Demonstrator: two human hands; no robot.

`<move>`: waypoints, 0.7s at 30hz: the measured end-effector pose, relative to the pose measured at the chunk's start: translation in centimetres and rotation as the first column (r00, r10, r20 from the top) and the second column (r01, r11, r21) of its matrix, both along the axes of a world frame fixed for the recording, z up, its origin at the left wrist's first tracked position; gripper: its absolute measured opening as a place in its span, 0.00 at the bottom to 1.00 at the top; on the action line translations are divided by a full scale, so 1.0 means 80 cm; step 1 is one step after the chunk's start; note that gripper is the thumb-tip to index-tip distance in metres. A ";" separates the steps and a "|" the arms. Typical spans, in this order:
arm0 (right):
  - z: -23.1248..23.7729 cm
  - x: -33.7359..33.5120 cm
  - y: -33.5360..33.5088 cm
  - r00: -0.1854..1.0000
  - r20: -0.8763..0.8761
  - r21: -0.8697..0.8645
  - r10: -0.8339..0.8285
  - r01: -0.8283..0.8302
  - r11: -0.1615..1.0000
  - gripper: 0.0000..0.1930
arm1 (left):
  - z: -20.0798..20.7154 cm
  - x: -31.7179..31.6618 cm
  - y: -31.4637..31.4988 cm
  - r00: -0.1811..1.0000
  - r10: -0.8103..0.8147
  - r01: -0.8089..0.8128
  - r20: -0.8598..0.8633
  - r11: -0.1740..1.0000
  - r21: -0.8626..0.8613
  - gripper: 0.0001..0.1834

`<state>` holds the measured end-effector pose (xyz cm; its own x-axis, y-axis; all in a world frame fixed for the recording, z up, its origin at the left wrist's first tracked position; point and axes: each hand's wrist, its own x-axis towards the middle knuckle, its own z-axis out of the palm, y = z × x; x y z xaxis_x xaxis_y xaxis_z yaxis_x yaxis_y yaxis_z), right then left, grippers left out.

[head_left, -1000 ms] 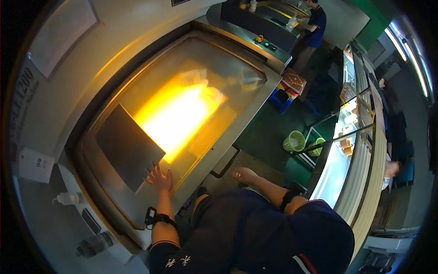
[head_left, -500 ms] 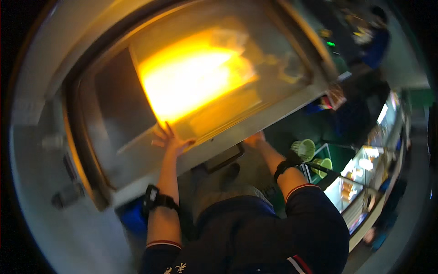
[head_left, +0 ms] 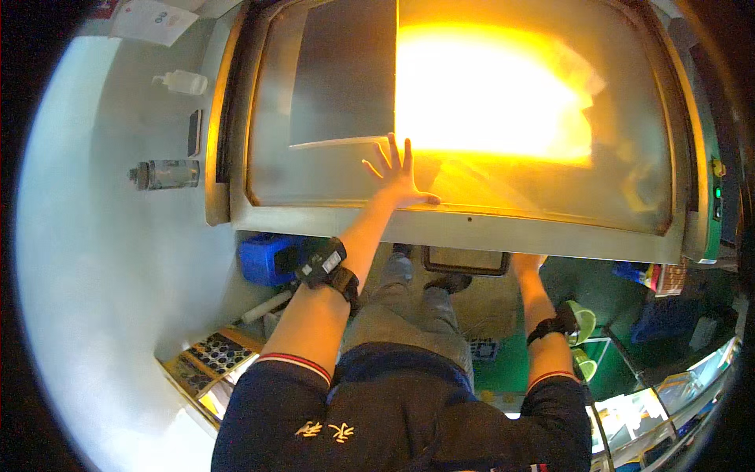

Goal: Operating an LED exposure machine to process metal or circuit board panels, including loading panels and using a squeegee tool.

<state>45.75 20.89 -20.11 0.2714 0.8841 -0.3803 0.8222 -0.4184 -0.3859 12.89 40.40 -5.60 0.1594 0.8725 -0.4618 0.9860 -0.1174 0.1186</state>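
Note:
A large metal-edged frame (head_left: 354,224) with a clear, shiny cover lies before me. Bright yellow light (head_left: 487,90) glows through its middle and right part. Left of the glow is a dark rectangular sheet (head_left: 342,79) with a pale lower edge. My left hand (head_left: 399,182) rests on the cover just below that sheet's corner, fingers spread and holding nothing. Lower right, my right hand (head_left: 529,263) is at the frame's front edge; its fingers are mostly hidden by the edge, so their grip cannot be made out.
A clear bottle (head_left: 169,175), a white squeeze bottle (head_left: 185,82) and a phone-like slab (head_left: 195,132) are on the pale surface at left. A blue bin (head_left: 267,259) stands below the frame. Green baskets (head_left: 583,322) are by my right forearm. Lit green controls (head_left: 716,197) sit at far right.
The view has swung round, so the frame now appears level and farther right. My left hand stays spread on the cover by the dark sheet; my right stays at the front edge.

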 end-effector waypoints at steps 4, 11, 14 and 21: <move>0.051 0.009 -0.048 0.983 0.168 0.228 0.074 -0.112 0.967 0.20 | 0.005 0.009 -0.004 1.000 0.007 -0.007 -0.008 1.000 -0.006 0.86; 0.217 0.007 -0.193 0.989 0.110 -0.217 0.102 -0.076 0.973 0.26 | 0.033 0.008 -0.011 0.997 0.046 -0.038 0.070 0.994 -0.104 0.79; 0.296 -0.011 -0.194 0.931 0.054 -0.177 0.362 -0.348 0.921 0.26 | 0.071 -0.008 -0.052 0.883 0.041 0.251 0.467 0.800 -0.544 0.68; 0.379 -0.122 -0.046 0.831 0.212 0.277 0.514 -0.556 0.784 0.21 | 0.248 -0.098 -0.174 0.896 -0.401 0.436 0.190 0.877 -0.204 0.44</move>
<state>35.96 17.20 10.25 -0.2570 0.9649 -0.0540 0.9249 0.2293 -0.3033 5.09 26.49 14.23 0.5624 0.5782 -0.5911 0.8222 -0.4670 0.3254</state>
